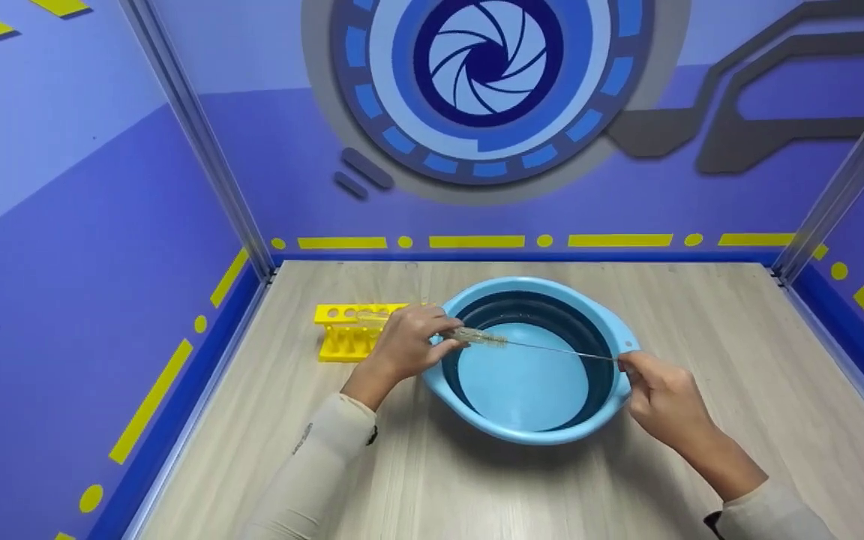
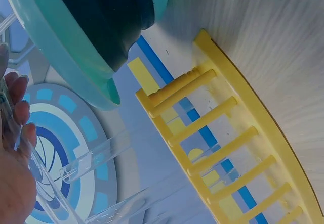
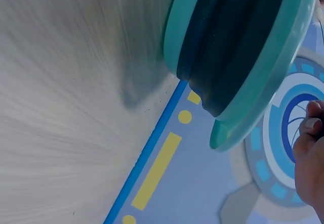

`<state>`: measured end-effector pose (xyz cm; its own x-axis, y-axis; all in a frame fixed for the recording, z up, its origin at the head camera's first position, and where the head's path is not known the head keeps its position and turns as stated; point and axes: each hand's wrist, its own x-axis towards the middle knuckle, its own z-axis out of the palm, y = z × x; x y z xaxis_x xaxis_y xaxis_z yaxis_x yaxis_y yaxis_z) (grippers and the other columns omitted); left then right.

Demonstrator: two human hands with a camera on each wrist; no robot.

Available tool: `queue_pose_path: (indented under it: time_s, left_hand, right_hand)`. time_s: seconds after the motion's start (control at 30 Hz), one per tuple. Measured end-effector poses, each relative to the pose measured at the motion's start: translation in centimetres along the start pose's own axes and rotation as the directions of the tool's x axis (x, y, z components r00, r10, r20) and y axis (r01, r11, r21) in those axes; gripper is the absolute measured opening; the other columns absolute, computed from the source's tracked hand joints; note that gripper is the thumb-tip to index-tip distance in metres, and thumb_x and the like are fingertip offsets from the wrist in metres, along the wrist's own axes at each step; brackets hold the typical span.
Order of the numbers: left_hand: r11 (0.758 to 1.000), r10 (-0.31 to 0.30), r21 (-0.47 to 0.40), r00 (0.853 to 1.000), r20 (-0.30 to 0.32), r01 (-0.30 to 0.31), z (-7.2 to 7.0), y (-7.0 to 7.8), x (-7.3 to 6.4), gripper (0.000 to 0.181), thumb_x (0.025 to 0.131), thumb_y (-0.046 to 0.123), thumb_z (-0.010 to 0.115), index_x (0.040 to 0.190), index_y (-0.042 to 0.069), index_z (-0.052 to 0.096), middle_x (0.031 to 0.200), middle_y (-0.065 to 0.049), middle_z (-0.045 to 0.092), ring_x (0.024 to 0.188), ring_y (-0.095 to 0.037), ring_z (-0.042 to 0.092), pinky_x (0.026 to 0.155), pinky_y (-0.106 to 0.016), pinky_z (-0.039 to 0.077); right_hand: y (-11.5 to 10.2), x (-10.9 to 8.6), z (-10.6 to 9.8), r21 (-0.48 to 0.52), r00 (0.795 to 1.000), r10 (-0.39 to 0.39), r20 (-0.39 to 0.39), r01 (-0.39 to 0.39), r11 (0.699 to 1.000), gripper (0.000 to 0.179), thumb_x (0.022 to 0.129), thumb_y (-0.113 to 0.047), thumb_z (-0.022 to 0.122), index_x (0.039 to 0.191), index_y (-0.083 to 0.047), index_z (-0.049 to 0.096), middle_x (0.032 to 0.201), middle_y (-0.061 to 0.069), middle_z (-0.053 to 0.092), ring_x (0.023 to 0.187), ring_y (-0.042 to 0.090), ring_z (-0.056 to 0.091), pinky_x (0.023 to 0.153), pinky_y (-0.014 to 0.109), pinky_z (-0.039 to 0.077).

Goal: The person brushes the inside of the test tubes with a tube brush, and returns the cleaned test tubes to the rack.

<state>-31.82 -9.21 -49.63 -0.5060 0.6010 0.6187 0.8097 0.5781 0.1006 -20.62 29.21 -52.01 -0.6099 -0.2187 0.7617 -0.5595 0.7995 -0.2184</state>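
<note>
My left hand (image 1: 411, 339) grips a clear glass test tube (image 1: 373, 318) level over the left side of a blue basin (image 1: 526, 436). A test tube brush (image 1: 558, 349) runs from the tube's mouth to the right, its pale bristles at the tube's end. The fingers of my right hand (image 1: 661, 391) pinch the far end of the brush's thin wire, above the basin's right handle. In the left wrist view, the held tube (image 2: 50, 191) sticks out behind the hand. The right wrist view shows the curled right fingers at its edge; the wire there is mostly hidden.
Just left of the basin stands a yellow test tube rack (image 1: 342, 354), partly behind the left hand. Clear tubes (image 2: 93, 158) stand upright in it. The collapsible basin has a dark folding wall and rests on the wood-grain table (image 1: 739, 360). Blue printed panels (image 1: 417, 217) enclose the back and sides.
</note>
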Motion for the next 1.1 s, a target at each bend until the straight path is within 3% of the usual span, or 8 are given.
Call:
queue_pose_path:
  time_s: [0.1,0.2,0.33,0.5,0.63,0.77,0.93,1.1]
  left_hand:
    - [0.999,0.033,0.027,0.999,-0.032,-0.032,-0.2,0.1,-0.1,0.024,0.095,0.034,0.083,0.114,0.02,0.083,0.092,0.007,0.08,0.077,-0.012,0.067,0.071,-0.025,0.055]
    - [0.997,0.059,0.049,0.996,-0.064,-0.056,-0.3,0.2,-0.3,0.024,0.094,0.033,0.084,0.115,0.021,0.083,0.091,0.007,0.08,0.076,-0.012,0.066,0.07,-0.023,0.054]
    - [0.994,0.078,0.084,0.993,-0.093,-0.07,-0.3,0.2,-0.6,0.026,0.094,0.034,0.084,0.116,0.021,0.083,0.094,0.007,0.082,0.077,-0.012,0.068,0.072,-0.022,0.056]
    - [0.989,0.089,0.129,0.991,-0.101,-0.075,-0.2,0.1,-0.8,0.027,0.096,0.036,0.082,0.118,0.022,0.082,0.099,0.007,0.083,0.082,-0.012,0.072,0.076,-0.024,0.059]
    - [0.982,0.113,0.164,0.989,-0.1,-0.095,-0.2,0.1,-0.9,0.025,0.096,0.036,0.082,0.117,0.022,0.082,0.099,0.007,0.083,0.082,-0.012,0.072,0.075,-0.024,0.059]
    - [0.979,0.117,0.181,0.989,-0.093,-0.099,-0.3,0.1,-0.9,0.026,0.097,0.037,0.08,0.118,0.022,0.082,0.097,0.007,0.082,0.081,-0.012,0.071,0.076,-0.023,0.059]
    - [0.982,0.095,0.173,0.993,-0.063,-0.083,-0.5,0.1,-0.8,0.025,0.096,0.035,0.081,0.118,0.022,0.082,0.097,0.006,0.082,0.082,-0.013,0.071,0.077,-0.024,0.059]
    - [0.994,0.038,0.1,0.999,-0.001,-0.037,-0.9,0.3,-0.5,0.026,0.097,0.035,0.081,0.118,0.021,0.082,0.097,0.005,0.083,0.084,-0.013,0.075,0.078,-0.026,0.061]
  right_hand:
    - [-0.3,0.0,-0.4,0.043,0.988,0.142,0.058,-0.145,0.989,0.023,0.089,0.017,0.067,0.093,-0.004,0.076,0.079,0.003,0.077,0.067,0.006,0.065,0.068,0.009,0.052]
    - [-0.6,0.2,-1.0,0.097,0.944,0.286,0.164,-0.304,0.948,0.022,0.096,0.011,0.064,0.089,-0.007,0.075,0.073,-0.003,0.068,0.064,0.001,0.052,0.059,0.017,0.046]
    - [-0.4,0.6,-2.1,0.188,0.825,0.411,0.388,-0.507,0.841,0.022,0.105,0.002,0.058,0.09,-0.007,0.071,0.072,-0.002,0.06,0.065,0.004,0.052,0.058,0.023,0.046]
    - [0.5,1.2,-3.1,0.248,0.665,0.438,0.606,-0.68,0.69,0.023,0.109,-0.002,0.051,0.093,-0.001,0.067,0.073,0.003,0.054,0.066,0.009,0.052,0.059,0.025,0.046]
    - [1.1,1.3,-3.5,0.258,0.611,0.421,0.671,-0.724,0.64,0.022,0.109,-0.002,0.048,0.097,0.002,0.066,0.074,0.004,0.052,0.065,0.009,0.05,0.056,0.023,0.043]
    - [1.3,1.4,-3.5,0.248,0.657,0.421,0.626,-0.679,0.691,0.022,0.11,-0.005,0.051,0.096,-0.001,0.068,0.074,0.003,0.055,0.066,0.009,0.052,0.058,0.024,0.045]
    - [1.4,0.9,-2.9,0.196,0.809,0.383,0.446,-0.505,0.84,0.021,0.107,-0.002,0.056,0.092,-0.008,0.07,0.07,-0.003,0.057,0.064,0.005,0.052,0.057,0.024,0.045]
    - [1.9,0.2,-2.3,0.107,0.956,0.226,0.189,-0.248,0.963,0.022,0.099,0.009,0.062,0.091,-0.007,0.073,0.069,-0.007,0.059,0.061,-0.002,0.049,0.055,0.018,0.043]
